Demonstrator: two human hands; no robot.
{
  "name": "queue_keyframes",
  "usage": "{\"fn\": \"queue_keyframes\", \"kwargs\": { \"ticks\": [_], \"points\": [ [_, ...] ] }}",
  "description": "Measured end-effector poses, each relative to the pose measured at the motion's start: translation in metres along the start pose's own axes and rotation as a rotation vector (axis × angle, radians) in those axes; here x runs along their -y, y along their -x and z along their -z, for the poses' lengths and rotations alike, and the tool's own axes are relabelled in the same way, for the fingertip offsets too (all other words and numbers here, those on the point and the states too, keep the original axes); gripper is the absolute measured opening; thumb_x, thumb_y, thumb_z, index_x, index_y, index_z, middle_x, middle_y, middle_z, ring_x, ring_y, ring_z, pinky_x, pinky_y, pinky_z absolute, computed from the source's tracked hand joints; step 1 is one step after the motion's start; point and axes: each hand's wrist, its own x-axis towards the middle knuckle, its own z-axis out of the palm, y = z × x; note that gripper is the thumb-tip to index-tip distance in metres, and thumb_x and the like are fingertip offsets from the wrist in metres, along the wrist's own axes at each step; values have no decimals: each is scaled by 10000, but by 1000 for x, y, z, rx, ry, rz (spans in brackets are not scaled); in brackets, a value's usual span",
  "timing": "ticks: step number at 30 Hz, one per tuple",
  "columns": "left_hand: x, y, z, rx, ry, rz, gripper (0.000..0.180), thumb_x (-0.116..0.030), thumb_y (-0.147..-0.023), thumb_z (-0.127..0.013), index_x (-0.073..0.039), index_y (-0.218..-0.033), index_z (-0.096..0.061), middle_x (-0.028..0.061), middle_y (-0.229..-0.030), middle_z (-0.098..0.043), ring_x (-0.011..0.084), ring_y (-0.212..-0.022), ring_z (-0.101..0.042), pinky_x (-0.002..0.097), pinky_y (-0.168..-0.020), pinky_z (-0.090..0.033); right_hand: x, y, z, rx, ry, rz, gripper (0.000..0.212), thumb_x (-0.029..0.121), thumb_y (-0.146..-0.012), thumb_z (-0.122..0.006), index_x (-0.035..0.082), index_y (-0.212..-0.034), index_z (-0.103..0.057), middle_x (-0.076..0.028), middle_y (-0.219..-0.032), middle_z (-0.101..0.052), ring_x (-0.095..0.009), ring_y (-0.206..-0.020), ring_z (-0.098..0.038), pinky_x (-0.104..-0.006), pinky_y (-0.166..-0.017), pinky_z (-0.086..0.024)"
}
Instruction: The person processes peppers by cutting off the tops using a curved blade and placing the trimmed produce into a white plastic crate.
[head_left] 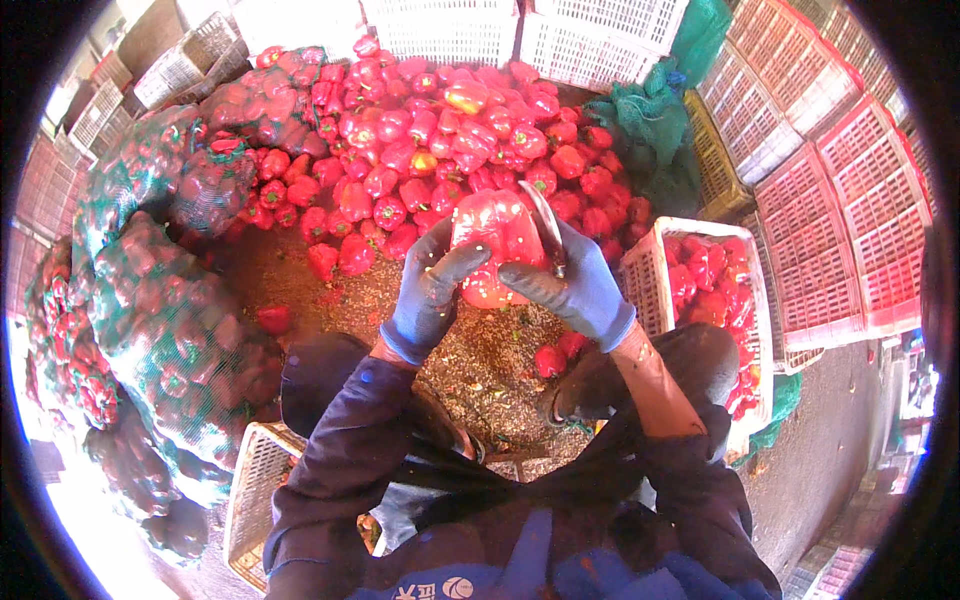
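Resting between both gloved hands' fingers (455,268), red pepper (495,240), knife (545,225) alongside.

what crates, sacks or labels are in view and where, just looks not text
White crate: right of the hands, holds red peppers.
Red crates: stacked far right.
White crates: top edge, behind the pepper pile.
Green net sacks: left, full of peppers.
Straw-coloured crate: lower left.
No labels or screens seen.

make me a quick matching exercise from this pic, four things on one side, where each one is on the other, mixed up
Things:
1. knife
2. big red pepper
3. white crate of peppers
4. green net sacks of peppers

Places:
A. stacked at the person's left
B. in the right hand
C. on the ground at the person's right
D. gripped by the left hand, with the right hand on it too

Pairs: 1-B, 2-D, 3-C, 4-A
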Motion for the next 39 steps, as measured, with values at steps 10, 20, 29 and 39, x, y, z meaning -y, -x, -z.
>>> {"fn": "queue_keyframes", "kwargs": {
  "ticks": [10, 20, 29, 39],
  "points": [
    [29, 0, 6, 55, -320, 231, 657, -107, -826, -859, 40, -1390, -557, 98, -1242, -694, 171, -1109, -666, 338, -978, -549, -27, 35, 14, 2, -73, -264, 394, 108, -834, -777, -33, -1191, -688, -55, -1014, -736, -108, -946, -652, -308, -868, -542],
    [-14, -7, 3, 348, -251, 417, 743, -135, -793, -802, 60, -1452, -521, 111, -1332, -656, 153, -1171, -632, 309, -996, -510, -46, 38, 41, 10, -353, -462, 307, 70, -828, -754, -47, -1109, -712, -53, -885, -738, -120, -787, -679, -282, -755, -558],
    [-1, -22, 47, -43, -272, 166, 561, -203, -899, -814, 61, -1339, -588, 110, -1237, -702, 185, -1101, -679, 326, -962, -540, -25, 28, 23, -122, -608, -495, 279, 64, -809, -786, -23, -1064, -713, -49, -974, -741, -139, -827, -699, -302, -802, -565],
    [60, -3, -7, -206, -83, 419, 524, -485, -933, -753, -97, -1250, -601, 12, -976, -691, 149, -776, -687, 328, -641, -570, -39, 39, 10, -341, 150, -81, 280, 82, -812, -760, -27, -1067, -721, -146, -1001, -747, -208, -908, -718, -352, -823, -558]
  ]
}}
